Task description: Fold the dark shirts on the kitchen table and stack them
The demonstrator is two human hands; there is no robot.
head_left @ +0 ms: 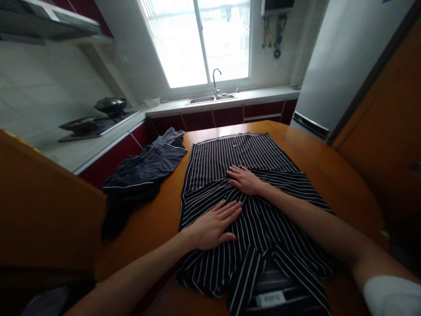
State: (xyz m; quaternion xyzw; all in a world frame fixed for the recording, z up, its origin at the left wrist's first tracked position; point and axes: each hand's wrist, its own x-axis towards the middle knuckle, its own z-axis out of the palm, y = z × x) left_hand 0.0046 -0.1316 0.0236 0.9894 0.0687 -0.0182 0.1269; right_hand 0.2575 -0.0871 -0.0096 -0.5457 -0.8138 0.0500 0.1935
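Observation:
A black shirt with white stripes [217, 160] lies spread on the wooden table, its collar towards me and its hem at the far side. Its sleeves are folded inward across the front. My left hand [215, 224] rests flat on the left part of the shirt, fingers stretched out. Farther up, near the button line, my right hand [245, 180] lies flat on the folded sleeves with its fingers extended. Neither hand grips the cloth. Inside the open collar a white label [271, 299] shows.
Dark grey and black clothes [144, 169] lie heaped on the left edge of the round wooden table [342, 193]. Beyond are a counter with a sink [210, 99], a stove with a wok [110, 105] at left, and a fridge [348, 61] at right.

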